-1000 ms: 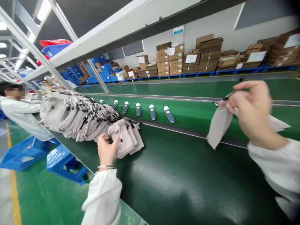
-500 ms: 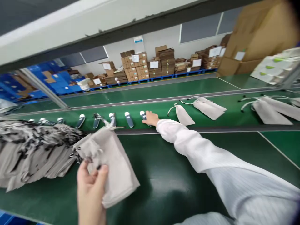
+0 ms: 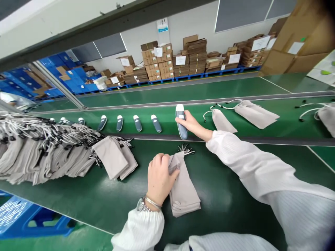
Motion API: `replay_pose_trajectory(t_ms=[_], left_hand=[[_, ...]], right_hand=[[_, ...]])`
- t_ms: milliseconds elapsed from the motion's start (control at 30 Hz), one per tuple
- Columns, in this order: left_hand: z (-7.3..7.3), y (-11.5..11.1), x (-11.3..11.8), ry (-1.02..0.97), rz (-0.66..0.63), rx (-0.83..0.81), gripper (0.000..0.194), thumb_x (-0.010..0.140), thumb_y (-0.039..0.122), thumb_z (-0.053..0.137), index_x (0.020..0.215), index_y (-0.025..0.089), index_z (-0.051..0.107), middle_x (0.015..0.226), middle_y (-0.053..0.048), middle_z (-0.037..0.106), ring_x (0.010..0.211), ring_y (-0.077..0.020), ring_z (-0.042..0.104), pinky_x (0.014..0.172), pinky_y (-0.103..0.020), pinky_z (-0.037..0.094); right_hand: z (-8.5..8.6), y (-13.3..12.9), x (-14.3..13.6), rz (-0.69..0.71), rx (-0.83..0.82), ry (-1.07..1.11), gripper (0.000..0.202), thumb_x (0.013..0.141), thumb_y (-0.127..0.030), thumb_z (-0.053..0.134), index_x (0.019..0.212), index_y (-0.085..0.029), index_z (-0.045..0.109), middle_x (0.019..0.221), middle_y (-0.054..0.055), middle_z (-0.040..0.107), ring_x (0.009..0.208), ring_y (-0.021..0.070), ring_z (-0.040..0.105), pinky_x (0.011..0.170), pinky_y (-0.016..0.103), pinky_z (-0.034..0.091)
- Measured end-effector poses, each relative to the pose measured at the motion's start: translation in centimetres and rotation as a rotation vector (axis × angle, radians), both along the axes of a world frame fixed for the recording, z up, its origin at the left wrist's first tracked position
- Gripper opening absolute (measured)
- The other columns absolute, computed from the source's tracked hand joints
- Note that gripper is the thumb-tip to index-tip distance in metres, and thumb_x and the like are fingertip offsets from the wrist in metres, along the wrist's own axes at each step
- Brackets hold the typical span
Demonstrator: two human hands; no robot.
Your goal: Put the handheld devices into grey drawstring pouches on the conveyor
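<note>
My right hand (image 3: 188, 123) grips a slate-blue oblong item (image 3: 181, 125) with a white end and ribbed body; its exact kind I cannot make out. It is held upright over the green conveyor belt (image 3: 167, 115). My left hand (image 3: 160, 176) is closed on the mouth edge of the top grey drawstring pouch (image 3: 185, 191) in a small stack on the workbench. Its fingertips are partly hidden at the cloth. Several similar blue items (image 3: 156, 123) lie spaced along the belt to the left. Grey pouches with white cords (image 3: 256, 113) lie on the belt to the right.
A large heap of grey pouches (image 3: 49, 153) covers the left of the bench, with a smaller stack (image 3: 111, 157) beside it. A metal beam (image 3: 104, 24) crosses overhead. Blue plastic (image 3: 31, 219) stands below the bench edge. Cardboard boxes (image 3: 157, 62) line the wall.
My left hand has moved right and brought a pouch stack down onto the bench. My right hand has taken up a blue item from the belt. The view has shifted slightly.
</note>
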State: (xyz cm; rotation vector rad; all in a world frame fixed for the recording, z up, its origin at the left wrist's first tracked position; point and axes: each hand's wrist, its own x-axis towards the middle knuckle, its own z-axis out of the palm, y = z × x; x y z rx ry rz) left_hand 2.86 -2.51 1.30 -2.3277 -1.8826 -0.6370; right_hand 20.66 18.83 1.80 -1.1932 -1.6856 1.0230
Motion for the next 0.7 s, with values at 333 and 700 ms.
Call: replay_pose_trajectory(t_ms=[333, 700], left_hand=[[0.1, 2.6, 0.7, 0.167, -0.139, 0.015, 0.023, 0.096, 0.009, 0.043, 0.104, 0.023, 0.06, 0.105, -0.006, 0.063, 0.085, -0.0187, 0.062, 0.068, -0.029, 0.049], [1.1, 2.7, -2.5, -0.376, -0.206, -0.093, 0.012, 0.09, 0.01, 0.055, 0.085, 0.021, 0.056, 0.094, -0.002, 0.059, 0.087, -0.0163, 0.06, 0.08, -0.029, 0.048]], right_hand=[[1.5, -5.6, 1.0, 0.074, 0.001, 0.105, 0.041, 0.086, -0.045, 0.065, 0.108, -0.025, 0.036, 0.092, 0.0, 0.052, 0.07, 0.0157, 0.057, 0.046, 0.024, 0.044], [2.3, -7.3, -0.4, 0.159, 0.037, 0.177, 0.046, 0.088, -0.045, 0.064, 0.117, -0.026, 0.034, 0.103, 0.005, 0.057, 0.075, 0.0175, 0.061, 0.045, 0.024, 0.043]])
